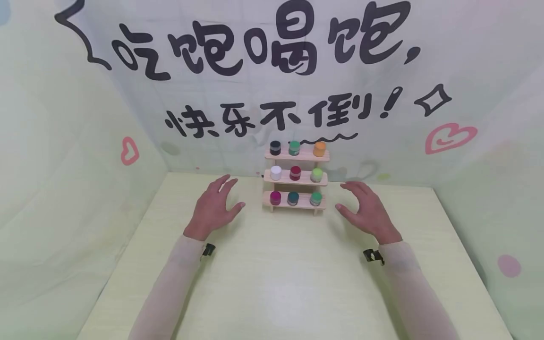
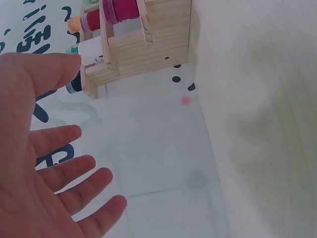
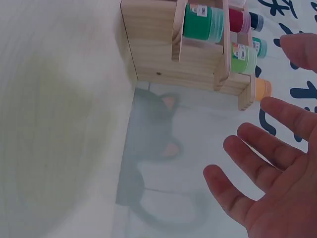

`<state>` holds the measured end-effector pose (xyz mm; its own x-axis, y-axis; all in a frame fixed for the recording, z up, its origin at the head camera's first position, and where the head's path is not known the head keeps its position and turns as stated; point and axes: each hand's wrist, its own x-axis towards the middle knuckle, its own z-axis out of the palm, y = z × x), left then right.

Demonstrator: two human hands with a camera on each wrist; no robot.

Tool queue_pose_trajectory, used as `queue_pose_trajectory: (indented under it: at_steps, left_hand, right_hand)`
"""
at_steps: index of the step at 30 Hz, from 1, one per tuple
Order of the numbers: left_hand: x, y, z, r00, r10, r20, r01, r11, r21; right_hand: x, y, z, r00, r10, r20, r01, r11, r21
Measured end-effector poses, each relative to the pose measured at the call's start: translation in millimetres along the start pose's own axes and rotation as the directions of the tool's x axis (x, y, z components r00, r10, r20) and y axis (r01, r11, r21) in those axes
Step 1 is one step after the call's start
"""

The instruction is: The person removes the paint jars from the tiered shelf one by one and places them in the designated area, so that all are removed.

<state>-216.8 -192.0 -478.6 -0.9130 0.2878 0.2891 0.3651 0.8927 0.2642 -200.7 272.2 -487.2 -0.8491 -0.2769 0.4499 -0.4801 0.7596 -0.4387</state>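
Observation:
A three-tier wooden rack (image 1: pixel 307 202) stands at the back of the table, with small paint jars on each step. The top step bears a black jar (image 1: pixel 275 148), a green jar (image 1: pixel 294 148) and an orange jar (image 1: pixel 319 149). On the middle step are a white jar (image 1: pixel 276 173), a dark red jar (image 1: pixel 295 173) and a light green jar (image 1: pixel 317 175). Magenta (image 1: pixel 275 198), dark teal (image 1: pixel 293 198) and green (image 1: pixel 316 199) jars sit on the lowest. My left hand (image 1: pixel 216 208) is left of the rack, my right hand (image 1: pixel 366 211) right of it; both are apart from it, fingers spread, holding nothing.
Pale wood-grain tabletop (image 1: pixel 272 274) spreads in front of the rack. Close behind it hangs a white cloth (image 1: pixel 238 151) with black lettering, and cloth walls (image 1: pixel 63 198) enclose both sides. A dark wrist device (image 1: pixel 373 255) shows at the right cuff, another (image 1: pixel 208 250) at the left.

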Motion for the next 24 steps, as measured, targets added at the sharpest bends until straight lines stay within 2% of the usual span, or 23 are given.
queue_pose_trajectory:
  at_steps: [4,9,13,19,24]
  left_hand:
    - [6.7,-0.3,1.5,0.999,0.017,-0.046,-0.020,0.998,-0.054]
    - [19.0,1.0,2.0,0.994,0.047,-0.100,-0.059,0.991,-0.123]
    - [29.5,3.7,1.8,0.991,0.045,-0.125,-0.069,0.978,-0.198]
    - [47.4,9.7,6.1,0.993,-0.004,-0.117,-0.035,0.942,-0.334]
    - [62.4,14.5,10.6,0.992,-0.042,-0.116,-0.014,0.895,-0.446]
  right_hand:
    - [-0.1,-1.9,8.8,0.999,0.047,0.019,-0.049,0.993,0.111]
    - [-2.4,-4.1,21.1,0.990,0.130,0.046,-0.137,0.966,0.220]
    - [-4.8,-5.7,31.0,0.985,0.167,0.042,-0.172,0.944,0.283]
    - [-4.5,-10.5,38.8,0.983,0.183,0.033,-0.183,0.922,0.341]
    - [-2.3,-13.9,44.5,0.969,0.239,0.063,-0.245,0.895,0.372]
